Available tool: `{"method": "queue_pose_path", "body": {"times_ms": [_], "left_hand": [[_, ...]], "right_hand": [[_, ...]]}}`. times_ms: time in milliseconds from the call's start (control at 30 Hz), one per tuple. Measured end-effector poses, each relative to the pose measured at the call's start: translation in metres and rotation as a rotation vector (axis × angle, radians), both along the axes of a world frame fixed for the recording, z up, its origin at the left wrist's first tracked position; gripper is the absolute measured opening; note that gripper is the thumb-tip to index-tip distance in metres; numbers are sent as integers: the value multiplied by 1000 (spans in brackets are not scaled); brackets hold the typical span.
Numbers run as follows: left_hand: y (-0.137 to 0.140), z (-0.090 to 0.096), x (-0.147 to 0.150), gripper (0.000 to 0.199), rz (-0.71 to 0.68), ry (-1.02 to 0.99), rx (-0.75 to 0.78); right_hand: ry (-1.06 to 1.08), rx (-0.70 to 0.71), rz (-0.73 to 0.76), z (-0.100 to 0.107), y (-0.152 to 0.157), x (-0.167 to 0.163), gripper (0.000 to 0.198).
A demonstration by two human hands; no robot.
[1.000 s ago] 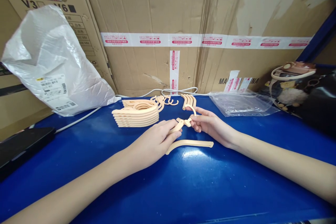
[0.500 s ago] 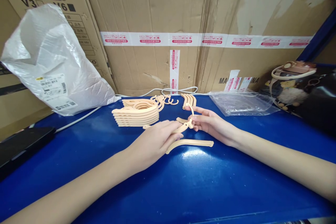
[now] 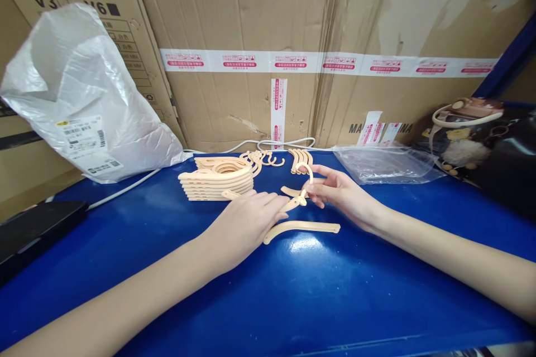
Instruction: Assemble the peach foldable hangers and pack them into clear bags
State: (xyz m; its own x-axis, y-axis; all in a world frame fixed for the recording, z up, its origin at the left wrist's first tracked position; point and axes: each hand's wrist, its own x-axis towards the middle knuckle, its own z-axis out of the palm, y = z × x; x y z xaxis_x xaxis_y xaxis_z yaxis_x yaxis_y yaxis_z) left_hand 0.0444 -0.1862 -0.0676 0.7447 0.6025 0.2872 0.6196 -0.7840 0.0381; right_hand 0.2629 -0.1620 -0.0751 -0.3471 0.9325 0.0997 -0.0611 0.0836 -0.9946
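My left hand (image 3: 251, 220) is closed around a cream plastic hanger arm (image 3: 293, 203); the arm's other end pokes out beyond my knuckles. In my right hand (image 3: 335, 189), thumb and fingers pinch a cream hanger hook (image 3: 310, 173), whose lower end meets the hanger arm's end. Whether the two are locked together I cannot tell. Just in front of my hands a loose curved hanger arm (image 3: 304, 226) lies on the blue table (image 3: 318, 301). Another cream piece (image 3: 288, 191) shows behind the held arm, partly hidden.
A stack of folded hangers (image 3: 215, 185) stands behind my left hand. Several loose hooks (image 3: 263, 159) and curved arms (image 3: 300, 160) lie farther back. A white bag (image 3: 92, 106), a black device (image 3: 42, 234), a clear plastic bag (image 3: 385, 164) and cardboard (image 3: 234, 106) surround the workspace.
The hook in my right hand has turned, so its curve now shows more broadly. The held arm's left end has risen slightly. The loose arm in front stays put.
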Motion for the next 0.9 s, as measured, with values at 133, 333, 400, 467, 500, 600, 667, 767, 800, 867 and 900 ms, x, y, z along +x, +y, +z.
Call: {"method": "queue_pose_path", "body": {"times_ms": [133,333,400,467,500,600,667,767,800,867,900], "left_hand": [[1,-1,0,27,2,11,-5],[0,-1,0,28,-11,32,16],[0,-2,0,30,-4,28,20],[0,-3,1,30,4,26,27],[0,-3,1,29,7,28,27],[0,-3,1,28,8,46,16],[-1,-2,2,28,22,57,13],[-2,-1,4,29,43,50,-2],[-2,-1,4,29,45,42,-11],[-3,-2,5,29,43,32,-26],[-3,-2,5,28,44,35,-27]], "right_hand": [[-20,34,3,-1,0,1,48],[-33,40,-1,-2,0,1,47],[-37,57,-1,-2,0,0,46],[-43,81,-3,-2,0,0,45],[-51,93,-5,-2,0,0,44],[-93,130,-11,-3,1,0,43],[-109,153,-17,-3,1,1,41],[-105,178,-40,-2,-2,0,38],[-104,182,-47,-1,-3,0,39],[-106,189,-56,0,-5,-1,41],[-103,193,-57,0,-5,-2,41]]}}
